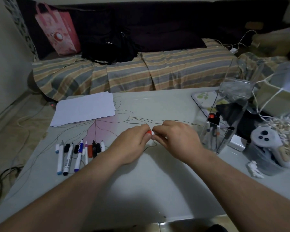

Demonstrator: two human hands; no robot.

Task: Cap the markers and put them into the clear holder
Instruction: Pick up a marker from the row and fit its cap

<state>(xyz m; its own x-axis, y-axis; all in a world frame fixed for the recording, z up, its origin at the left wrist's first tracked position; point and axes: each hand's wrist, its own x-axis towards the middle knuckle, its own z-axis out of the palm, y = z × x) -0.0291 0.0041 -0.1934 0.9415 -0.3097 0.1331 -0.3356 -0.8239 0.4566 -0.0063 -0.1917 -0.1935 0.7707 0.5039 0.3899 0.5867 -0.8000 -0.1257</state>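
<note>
Over a glass-topped table [157, 190] with a flower print, the left hand [132, 144] pinches an orange cap [149, 132] while the right hand [176, 139] grips the white marker [153, 133], the two meeting at mid-table. To the right, the clear holder [224, 128] already stands several capped markers upright. To the left, a row of loose markers and caps [79, 153] remains, so roughly half the work looks undone.

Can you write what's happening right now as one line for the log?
step: capping | left hand: red cap | right hand: white marker | clear holder: some markers in | loose markers: waiting on table
</note>
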